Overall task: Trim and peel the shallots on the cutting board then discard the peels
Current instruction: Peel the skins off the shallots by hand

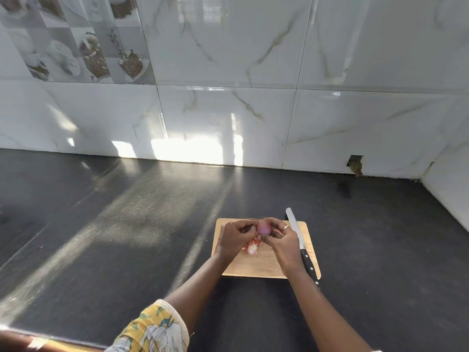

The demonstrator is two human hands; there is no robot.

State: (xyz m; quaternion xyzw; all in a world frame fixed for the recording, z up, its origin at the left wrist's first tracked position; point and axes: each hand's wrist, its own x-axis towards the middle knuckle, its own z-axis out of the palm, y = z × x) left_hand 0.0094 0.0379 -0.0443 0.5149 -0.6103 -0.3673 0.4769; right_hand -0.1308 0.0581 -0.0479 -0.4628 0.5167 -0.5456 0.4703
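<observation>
Your cutting board point(266, 266) sits on the counter point(127, 224), right of centre and near you, with the tiled wall point(228, 110) well behind it. The knife point(300, 243) lies along the board's right side, its tip past the far edge and its handle past the near one. Over the board's far half, your left hand point(234, 237) and right hand point(284, 243) hold a shallot point(264, 229) between them. Beneath, a second shallot point(252, 249) rests on the board, with peels point(254, 242) just behind it.

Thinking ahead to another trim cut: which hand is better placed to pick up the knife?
Right. The knife lies along the cutting board's right edge, its black handle just beside the right hand. The left hand sits across the shallot, farther away. Both grip the shallot now.
</observation>
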